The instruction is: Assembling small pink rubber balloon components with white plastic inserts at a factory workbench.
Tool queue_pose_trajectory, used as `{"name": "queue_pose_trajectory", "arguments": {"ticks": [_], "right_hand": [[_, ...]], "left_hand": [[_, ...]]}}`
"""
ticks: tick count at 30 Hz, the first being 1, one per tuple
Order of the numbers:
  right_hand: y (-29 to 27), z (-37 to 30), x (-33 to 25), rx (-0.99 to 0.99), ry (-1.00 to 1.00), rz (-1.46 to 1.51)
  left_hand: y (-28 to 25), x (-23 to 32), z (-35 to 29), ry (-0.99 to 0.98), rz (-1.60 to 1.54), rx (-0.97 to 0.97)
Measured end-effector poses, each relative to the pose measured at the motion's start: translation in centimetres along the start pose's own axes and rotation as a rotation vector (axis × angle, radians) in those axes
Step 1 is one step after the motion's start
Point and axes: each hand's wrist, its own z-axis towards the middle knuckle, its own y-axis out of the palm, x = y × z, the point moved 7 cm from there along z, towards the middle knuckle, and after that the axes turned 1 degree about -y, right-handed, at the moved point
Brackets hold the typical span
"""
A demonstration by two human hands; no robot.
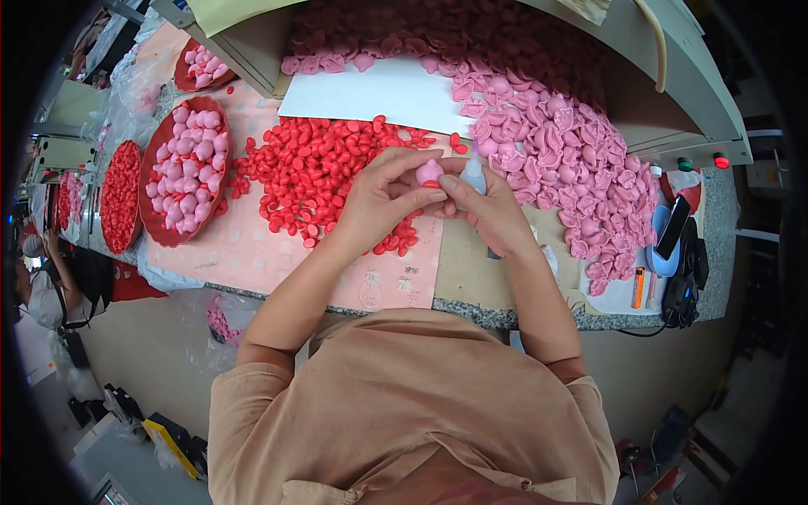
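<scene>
My left hand is closed on a small round pink plastic piece with a pointed top. A red cap-like piece sits against its lower side, between the fingertips of both hands. My right hand has its thumb and finger close to that red piece and also grips a small translucent squeeze bottle with a purple tip, pointing up. Left of my hands spreads a heap of loose red pieces. Beyond and to the right lies a large heap of pink shell-like pieces.
Red trays on the left hold pink-and-red pieces or red pieces. A shelf-like housing arches over the far side. At right lie a phone, a blue dish and an orange marker. Another person is at far left.
</scene>
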Motion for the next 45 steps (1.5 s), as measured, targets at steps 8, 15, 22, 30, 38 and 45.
{"name": "queue_pose_trajectory", "arguments": {"ticks": [8,15,22,30,38,45], "right_hand": [[0.6,-0.1,0.2,-0.092,0.032,0.062],[-0.3,0.1,0.6,-0.102,0.045,0.124],[-0.1,-0.2,0.3,-0.042,0.055,0.071],[0.2,-0.2,0.2,-0.114,0.043,0.043],[0.1,-0.2,0.3,-0.132,0.04,0.047],[-0.1,0.0,0.7,-0.105,0.043,0.033]], "left_hand": [[-0.2,0.0,-0.3,0.016,0.198,-0.046],[0.7,0.2,-0.3,-0.134,-0.206,-0.102],[0.7,-1.2,-0.5,-0.338,-0.365,-0.159],[0.7,-1.4,-0.4,-0.402,-0.402,-0.159],[0.5,-1.9,-0.6,-0.45,-0.391,-0.186],[0.6,-2.0,-0.7,-0.487,-0.46,-0.195]]}}
